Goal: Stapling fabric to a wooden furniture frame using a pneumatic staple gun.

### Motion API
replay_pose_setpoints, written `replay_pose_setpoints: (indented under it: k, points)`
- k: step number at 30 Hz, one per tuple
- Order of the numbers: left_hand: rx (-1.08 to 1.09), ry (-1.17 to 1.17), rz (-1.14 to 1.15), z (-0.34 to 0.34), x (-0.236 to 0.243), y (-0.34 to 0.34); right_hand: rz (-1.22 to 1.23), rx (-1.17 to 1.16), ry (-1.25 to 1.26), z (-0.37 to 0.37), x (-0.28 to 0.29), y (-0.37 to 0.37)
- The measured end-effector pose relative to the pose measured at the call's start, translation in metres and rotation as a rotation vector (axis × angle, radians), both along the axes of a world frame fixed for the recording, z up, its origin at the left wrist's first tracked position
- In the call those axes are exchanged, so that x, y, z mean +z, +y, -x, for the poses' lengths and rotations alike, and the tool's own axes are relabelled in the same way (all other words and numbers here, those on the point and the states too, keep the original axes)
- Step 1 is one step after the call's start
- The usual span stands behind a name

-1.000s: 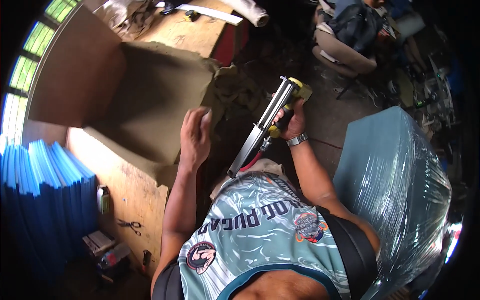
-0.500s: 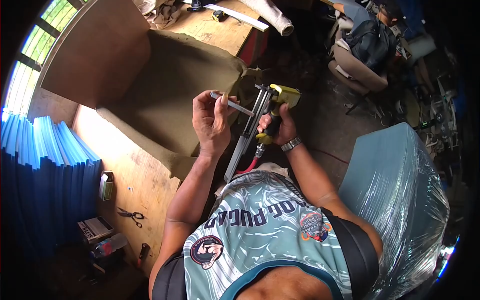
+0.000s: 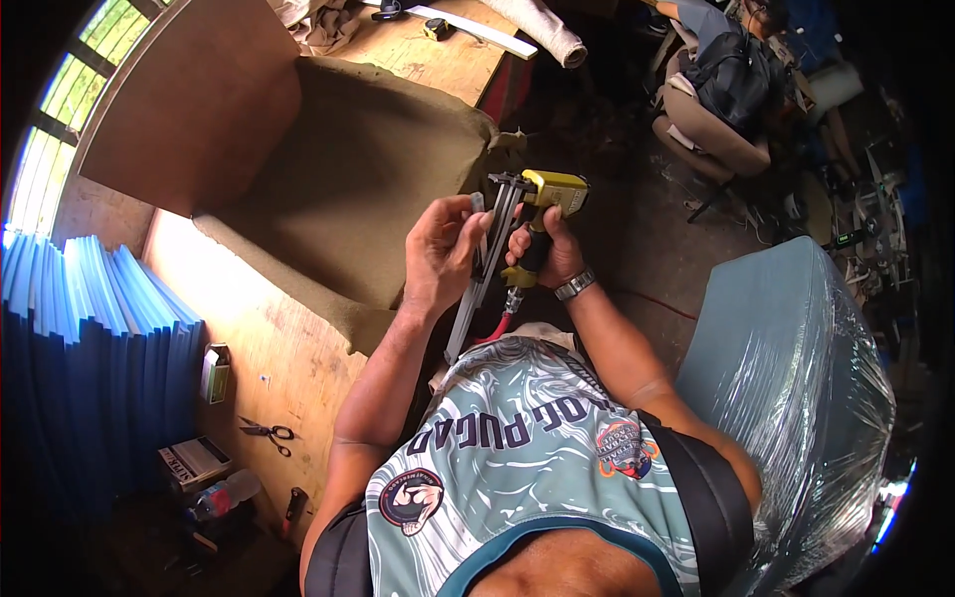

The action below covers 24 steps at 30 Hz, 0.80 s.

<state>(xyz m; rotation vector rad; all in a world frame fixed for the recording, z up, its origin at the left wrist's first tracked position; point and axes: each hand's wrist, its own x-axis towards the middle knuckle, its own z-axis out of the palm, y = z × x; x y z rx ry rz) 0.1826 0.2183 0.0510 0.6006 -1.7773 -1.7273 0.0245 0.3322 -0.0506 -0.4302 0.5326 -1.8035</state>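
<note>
My right hand (image 3: 559,251) grips the black handle of a yellow air staple gun (image 3: 557,191), its fingers wrapped round it. The gun's long grey magazine (image 3: 464,320) slants down toward my shirt, its rail drawn out. A red hose (image 3: 500,326) is joined to the handle's lower end. My left hand (image 3: 440,251) pinches a grey strip of staples (image 3: 477,203) between thumb and fingers, right beside the magazine. Most of the strip is hidden by the fingers, and I cannot tell whether it sits in the rail.
Ahead on the left, a brown fabric-covered seat (image 3: 388,149) lies on a wooden table (image 3: 264,378). Scissors (image 3: 267,432), a small box (image 3: 215,373) and blue foam sheets (image 3: 99,289) are at left. A plastic-wrapped teal cushion (image 3: 766,368) stands right. Another person (image 3: 711,25) is at the upper right.
My left hand has moved right, bringing the staple strip up against the magazine. The staple gun has shifted slightly left in my right hand.
</note>
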Motion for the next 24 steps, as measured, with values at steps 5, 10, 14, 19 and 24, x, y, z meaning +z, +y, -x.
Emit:
replay_pose_setpoints:
  k: [5,10,14,19,24]
  points:
    - [0.074,-0.118,0.203,0.001,-0.017,-0.011,-0.040,-0.054,-0.002,-0.004,0.006,-0.004]
    - [-0.219,-0.181,-0.129,-0.064,-0.053,-0.016,-0.108,-0.231,0.041,0.017,0.003,-0.001]
    - [-0.186,-0.162,-0.163,-0.080,-0.080,0.019,-0.187,-0.384,-0.082,0.039,0.012,0.008]
    - [0.064,0.001,-0.089,-0.035,-0.077,0.024,-0.174,-0.270,-0.133,0.022,0.007,-0.001]
    - [0.066,0.006,0.025,-0.017,-0.054,0.002,-0.145,-0.305,0.236,-0.018,0.030,-0.012]
